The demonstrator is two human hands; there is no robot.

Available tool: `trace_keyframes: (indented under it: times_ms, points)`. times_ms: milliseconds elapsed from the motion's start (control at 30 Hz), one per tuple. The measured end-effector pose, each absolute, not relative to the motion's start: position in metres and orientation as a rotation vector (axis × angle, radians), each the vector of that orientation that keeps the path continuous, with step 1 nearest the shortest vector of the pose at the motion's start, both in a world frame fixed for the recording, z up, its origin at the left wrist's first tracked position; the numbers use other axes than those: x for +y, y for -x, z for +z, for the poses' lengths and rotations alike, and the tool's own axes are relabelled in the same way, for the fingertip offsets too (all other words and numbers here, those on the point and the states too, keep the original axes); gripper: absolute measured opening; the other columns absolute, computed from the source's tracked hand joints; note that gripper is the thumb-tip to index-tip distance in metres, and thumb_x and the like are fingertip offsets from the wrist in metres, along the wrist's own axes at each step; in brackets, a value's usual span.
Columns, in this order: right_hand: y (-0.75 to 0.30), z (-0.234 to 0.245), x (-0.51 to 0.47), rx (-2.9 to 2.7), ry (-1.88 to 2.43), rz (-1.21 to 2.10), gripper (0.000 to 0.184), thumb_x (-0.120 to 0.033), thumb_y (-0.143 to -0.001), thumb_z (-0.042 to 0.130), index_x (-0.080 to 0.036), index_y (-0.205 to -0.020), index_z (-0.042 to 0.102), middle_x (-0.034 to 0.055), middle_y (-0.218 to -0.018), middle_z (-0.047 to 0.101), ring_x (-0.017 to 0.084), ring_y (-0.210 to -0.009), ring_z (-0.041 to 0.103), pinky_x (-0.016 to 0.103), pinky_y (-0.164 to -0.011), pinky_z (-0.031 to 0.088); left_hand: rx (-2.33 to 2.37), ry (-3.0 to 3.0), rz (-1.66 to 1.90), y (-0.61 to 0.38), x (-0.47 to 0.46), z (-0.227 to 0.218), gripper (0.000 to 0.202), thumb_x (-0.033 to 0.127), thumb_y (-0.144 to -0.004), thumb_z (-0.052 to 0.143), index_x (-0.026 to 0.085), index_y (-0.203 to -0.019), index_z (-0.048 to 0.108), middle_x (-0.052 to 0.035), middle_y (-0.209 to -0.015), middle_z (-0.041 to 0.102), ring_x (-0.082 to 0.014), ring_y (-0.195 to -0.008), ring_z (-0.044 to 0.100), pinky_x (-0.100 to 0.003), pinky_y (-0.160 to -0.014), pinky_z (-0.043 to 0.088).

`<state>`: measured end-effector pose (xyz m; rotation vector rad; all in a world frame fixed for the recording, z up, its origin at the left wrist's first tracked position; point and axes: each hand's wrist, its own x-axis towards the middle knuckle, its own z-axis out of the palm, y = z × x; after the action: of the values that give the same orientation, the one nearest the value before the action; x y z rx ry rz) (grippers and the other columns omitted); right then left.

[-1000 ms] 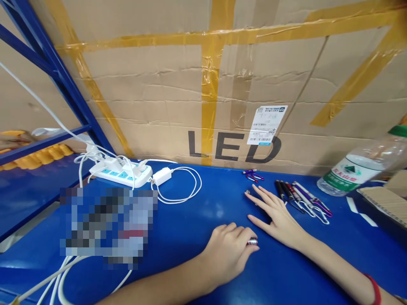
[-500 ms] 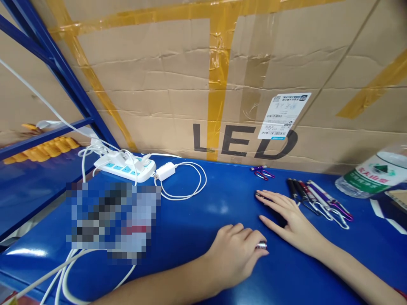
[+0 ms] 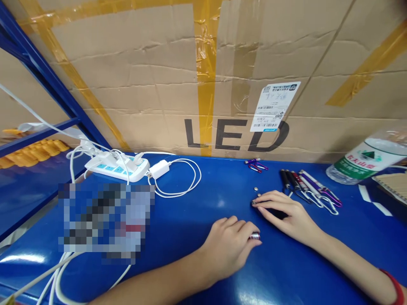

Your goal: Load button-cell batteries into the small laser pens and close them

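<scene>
My left hand [image 3: 227, 250] is closed around a small penlight [image 3: 255, 236], its shiny metal end poking out between thumb and forefinger; the rest is hidden in the fist. To the right, my right hand [image 3: 286, 214] rests low over the blue tabletop, palm down. Its thumb and fingertips come together at a small dark piece [image 3: 253, 203] whose kind I cannot make out. Just beyond those fingertips lies a tiny silvery disc [image 3: 256, 189] like a button cell, with a second disc [image 3: 259, 195] partly covered by the fingers.
Several penlights with carabiner clips [image 3: 307, 188] lie right of my right hand. A purple penlight [image 3: 252, 161] with small clips lies farther back. A large water bottle [image 3: 362, 161] leans at right. At left are a power strip [image 3: 117, 167] and white cables. A cardboard box [image 3: 152, 84] stands behind.
My right hand's thumb has drawn in toward the fingertips, and small silvery discs have come into view beyond them. My left hand keeps its grip on the penlight. The view has shifted slightly.
</scene>
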<state>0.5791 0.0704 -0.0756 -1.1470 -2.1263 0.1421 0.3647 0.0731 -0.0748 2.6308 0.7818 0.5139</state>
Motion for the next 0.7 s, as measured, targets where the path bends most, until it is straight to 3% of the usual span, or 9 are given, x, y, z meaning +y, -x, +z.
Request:
trace_keyframes:
  times_ms: [333, 700]
  points:
    - [-0.579, -0.077, 0.066, -2.104, 1.098, 0.180, 0.015, -0.020, -0.091, 0.051, -0.018, -0.084, 0.064, 0.0030, -0.086, 0.064, 0.017, -0.081, 0.057, 0.034, -0.071, 0.045, 0.794, -2.665, 0.467, -0.367, 0.072, -0.072, 0.019, 0.034, -0.092, 0.040, 0.022, -0.098, 0.053, 0.0056, -0.092, 0.062, -0.0109, -0.083, 0.055, -0.025, -0.072, 0.040]
    - [-0.570, -0.076, 0.056, -2.108, 1.167, 0.169, 0.019, -0.029, -0.092, 0.051, -0.019, -0.080, 0.061, 0.0024, -0.083, 0.063, 0.016, -0.077, 0.059, 0.036, -0.082, 0.043, 0.782, -2.791, 0.343, -0.370, 0.062, -0.067, 0.022, 0.035, -0.091, 0.041, 0.020, -0.100, 0.054, 0.0018, -0.092, 0.061, -0.0137, -0.086, 0.057, -0.027, -0.072, 0.043]
